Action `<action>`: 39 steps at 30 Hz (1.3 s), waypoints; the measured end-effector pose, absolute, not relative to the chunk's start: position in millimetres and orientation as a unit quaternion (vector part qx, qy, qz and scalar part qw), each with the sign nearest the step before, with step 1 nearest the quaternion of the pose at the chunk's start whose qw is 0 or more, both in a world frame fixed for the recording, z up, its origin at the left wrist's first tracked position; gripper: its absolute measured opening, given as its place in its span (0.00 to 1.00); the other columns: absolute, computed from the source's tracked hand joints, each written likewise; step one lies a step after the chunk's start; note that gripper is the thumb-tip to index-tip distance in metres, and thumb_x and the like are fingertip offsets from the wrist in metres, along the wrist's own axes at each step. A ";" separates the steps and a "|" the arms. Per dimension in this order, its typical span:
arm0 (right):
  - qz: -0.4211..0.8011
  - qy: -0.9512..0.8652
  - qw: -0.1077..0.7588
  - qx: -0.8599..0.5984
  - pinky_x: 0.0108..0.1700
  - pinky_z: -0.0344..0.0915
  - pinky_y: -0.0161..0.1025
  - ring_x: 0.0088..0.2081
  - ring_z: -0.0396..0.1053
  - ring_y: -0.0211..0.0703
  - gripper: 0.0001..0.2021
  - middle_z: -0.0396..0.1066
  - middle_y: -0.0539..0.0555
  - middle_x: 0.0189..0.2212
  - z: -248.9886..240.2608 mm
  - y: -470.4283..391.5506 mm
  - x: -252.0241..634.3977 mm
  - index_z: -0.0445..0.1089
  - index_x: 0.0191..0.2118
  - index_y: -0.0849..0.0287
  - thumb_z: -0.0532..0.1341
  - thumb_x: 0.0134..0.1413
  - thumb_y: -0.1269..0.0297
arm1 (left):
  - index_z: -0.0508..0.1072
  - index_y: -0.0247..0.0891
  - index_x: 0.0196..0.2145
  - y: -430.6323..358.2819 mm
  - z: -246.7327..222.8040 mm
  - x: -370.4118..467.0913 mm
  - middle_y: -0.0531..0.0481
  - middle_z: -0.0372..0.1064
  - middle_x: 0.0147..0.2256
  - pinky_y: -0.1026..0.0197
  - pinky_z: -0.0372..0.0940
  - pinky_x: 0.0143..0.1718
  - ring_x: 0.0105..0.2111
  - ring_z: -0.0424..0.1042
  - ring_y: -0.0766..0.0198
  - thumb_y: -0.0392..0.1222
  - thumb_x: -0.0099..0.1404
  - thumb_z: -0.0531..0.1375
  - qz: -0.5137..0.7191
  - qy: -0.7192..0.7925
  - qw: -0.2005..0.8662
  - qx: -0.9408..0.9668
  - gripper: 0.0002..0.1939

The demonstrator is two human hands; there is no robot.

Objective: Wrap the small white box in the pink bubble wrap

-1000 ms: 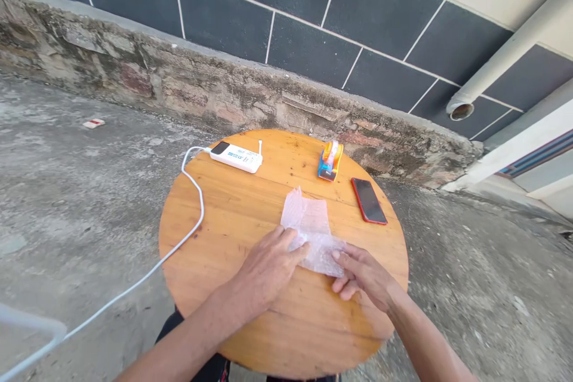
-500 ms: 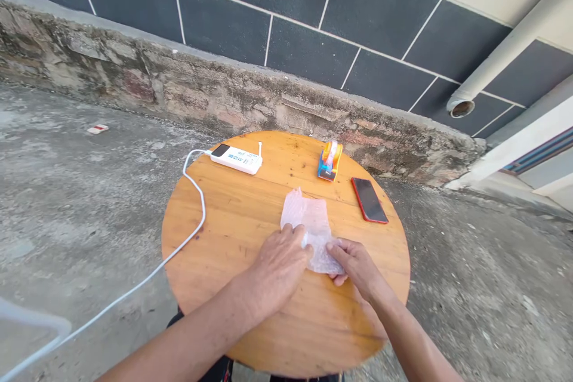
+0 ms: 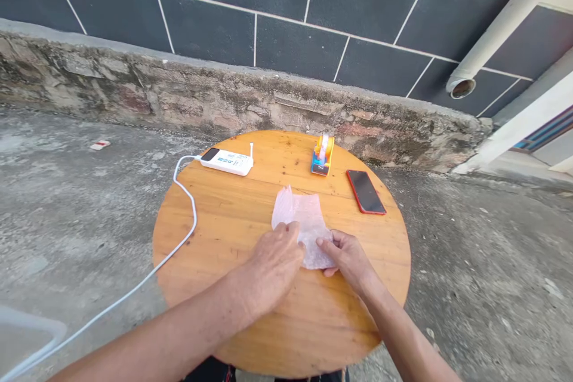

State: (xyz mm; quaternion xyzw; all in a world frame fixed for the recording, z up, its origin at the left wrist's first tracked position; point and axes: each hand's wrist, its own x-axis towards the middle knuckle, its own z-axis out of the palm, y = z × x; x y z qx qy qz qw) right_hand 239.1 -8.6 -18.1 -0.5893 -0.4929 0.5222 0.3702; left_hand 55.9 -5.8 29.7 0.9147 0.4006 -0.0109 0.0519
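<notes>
A pinkish, see-through piece of bubble wrap [image 3: 308, 215] lies on the round wooden table [image 3: 215, 262], its far left corner sticking up. My left hand [image 3: 280, 253] is closed at the wrap's near left side, fingers curled down into it. The wrap's near right edge is pinched by my right hand [image 3: 347, 256], thumb on top and fingers beneath. Whether anything lies inside the wrap under my left fingers is hidden.
Toward the back of the table stands a yellow and blue tape dispenser [image 3: 322, 156]. A red-edged phone [image 3: 366, 192] lies to the right. At the back left, a white device [image 3: 227, 161] has a white cable [image 3: 194, 215] running off the table's left side.
The view has tilted up and shifted a little. Both hands keep hold of the bubble wrap, and a small white spot beside my left fingers is now mostly covered.
</notes>
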 end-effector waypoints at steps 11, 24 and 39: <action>0.538 -0.477 0.420 -0.554 0.17 0.66 0.29 0.19 0.65 0.34 0.18 0.66 0.46 0.17 -12.9 -6.4 231.9 0.63 0.24 0.60 0.65 0.43 0.49 | 0.73 0.38 0.38 -4.5 35.0 55.3 0.41 0.65 0.40 0.52 0.68 0.30 0.38 0.69 0.49 0.26 0.54 0.52 -0.026 0.381 0.036 0.923 0.17; 0.555 -0.476 0.442 -0.520 0.19 0.68 0.30 0.19 0.69 0.35 0.17 0.70 0.48 0.18 -2.3 -3.7 206.2 0.64 0.25 0.60 0.66 0.45 0.51 | 0.63 0.39 0.38 -4.2 16.3 31.0 0.48 0.68 0.35 0.54 0.63 0.35 0.36 0.69 0.54 0.27 0.60 0.49 0.124 0.412 0.094 0.898 0.11; 0.471 -0.565 0.350 -0.580 0.15 0.59 0.29 0.15 0.61 0.33 0.14 0.66 0.47 0.14 15.6 2.5 179.3 0.65 0.23 0.60 0.61 0.51 0.54 | 0.54 0.41 0.58 -6.7 -9.1 24.3 0.46 0.69 0.42 0.55 0.66 0.41 0.42 0.70 0.55 0.28 0.60 0.53 0.284 0.438 0.173 0.835 0.29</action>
